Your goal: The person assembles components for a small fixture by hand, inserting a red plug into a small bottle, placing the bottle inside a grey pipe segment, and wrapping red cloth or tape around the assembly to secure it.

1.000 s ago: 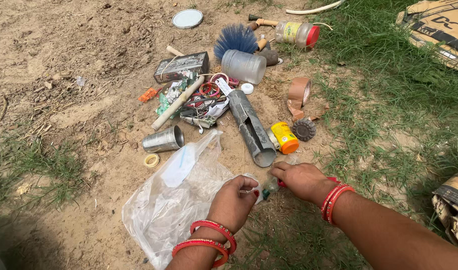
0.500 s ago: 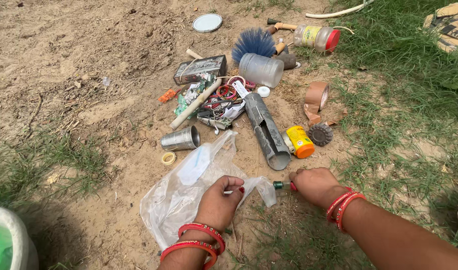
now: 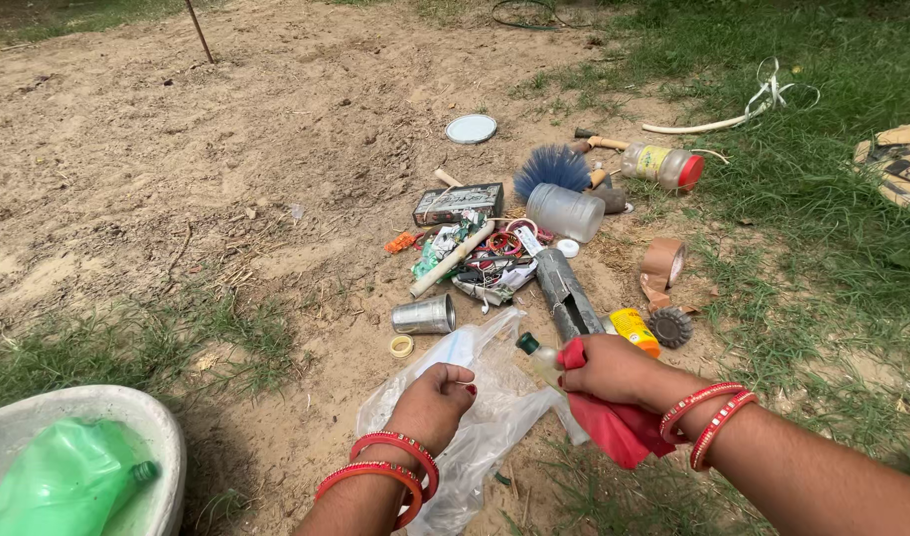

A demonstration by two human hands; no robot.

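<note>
A crumpled clear plastic bag (image 3: 485, 417) is lying on the dirt just below the tin can (image 3: 424, 316); a small green-capped bottle (image 3: 537, 357) and red cloth (image 3: 614, 427) are tilting beside it.

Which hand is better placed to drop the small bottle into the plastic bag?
Probably the right hand: it already grips the small bottle with a red cloth, just above the plastic bag. The left hand is holding the bag.
</note>
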